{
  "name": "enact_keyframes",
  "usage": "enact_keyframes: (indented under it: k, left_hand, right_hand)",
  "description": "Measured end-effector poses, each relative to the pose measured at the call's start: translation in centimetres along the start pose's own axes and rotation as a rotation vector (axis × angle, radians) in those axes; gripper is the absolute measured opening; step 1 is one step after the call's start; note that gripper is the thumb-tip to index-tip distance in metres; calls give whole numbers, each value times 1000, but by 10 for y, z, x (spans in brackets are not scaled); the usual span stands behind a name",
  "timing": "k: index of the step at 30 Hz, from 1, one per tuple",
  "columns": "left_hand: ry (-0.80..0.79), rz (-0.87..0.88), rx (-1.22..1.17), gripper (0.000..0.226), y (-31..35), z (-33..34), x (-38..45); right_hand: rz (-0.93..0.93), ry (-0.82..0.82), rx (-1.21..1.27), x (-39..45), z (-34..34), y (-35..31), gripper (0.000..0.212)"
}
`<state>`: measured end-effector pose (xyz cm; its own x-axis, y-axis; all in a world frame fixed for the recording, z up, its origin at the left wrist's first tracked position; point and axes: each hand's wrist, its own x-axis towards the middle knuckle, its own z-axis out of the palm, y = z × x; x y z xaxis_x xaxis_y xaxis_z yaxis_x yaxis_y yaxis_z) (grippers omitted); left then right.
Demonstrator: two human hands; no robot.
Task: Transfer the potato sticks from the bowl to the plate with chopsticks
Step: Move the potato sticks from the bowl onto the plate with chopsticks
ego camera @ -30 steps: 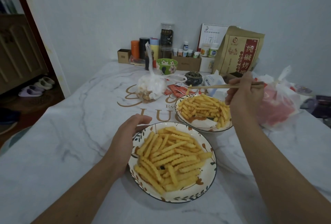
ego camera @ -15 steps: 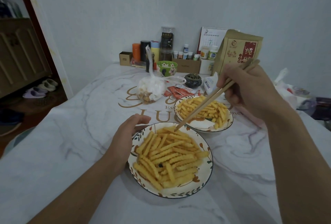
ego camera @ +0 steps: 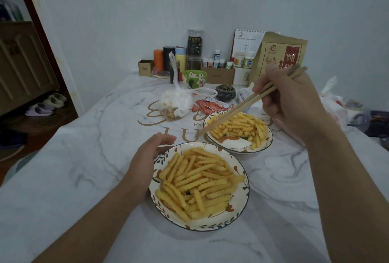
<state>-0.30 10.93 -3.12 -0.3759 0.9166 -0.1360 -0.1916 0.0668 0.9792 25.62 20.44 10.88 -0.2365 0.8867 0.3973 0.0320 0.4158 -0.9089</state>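
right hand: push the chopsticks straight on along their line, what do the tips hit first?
Likely the tablecloth just past the far dish's left rim; the chopsticks end about there, though their height is unclear.

Wood chopsticks (ego camera: 248, 106), glossy ceramic plate (ego camera: 242, 212).

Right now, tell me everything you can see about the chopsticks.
The chopsticks are a pair of plain, light wooden-looking sticks, lying close together and nearly parallel. The right hand grips them near their thick ends, which poke out past the knuckles. They slant down and to the left across the far dish of potato sticks, tips ending at its left rim. The tips look empty; whether they touch the rim is unclear.
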Motion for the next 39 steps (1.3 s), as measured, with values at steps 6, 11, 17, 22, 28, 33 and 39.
enact_keyframes:
  k: [6,11,17,22,28,33,39]
  left_hand:
    - [-3,-5,13,39,1,1,-1]
    - [3,-17,15,37,3,2,-3]
    - [8,-19,11,35,6,3,-6]
    - [9,-18,2,34,7,4,-7]
    - [-5,-10,12,39,9,3,-9]
    - [-3,7,34,35,6,2,-6]
    - [7,-11,38,34,4,2,-4]
  right_hand:
    - [-61,322,-250,16,3,39,42]
    - [19,329,-222,16,16,65,43]
    - [84,408,-112,16,28,82,49]
    - [85,435,-87,17,26,83,50]
    - [36,461,-108,14,34,82,48]
    - [25,436,-150,13,37,81,48]
    - [57,416,-129,11,42,84,48]
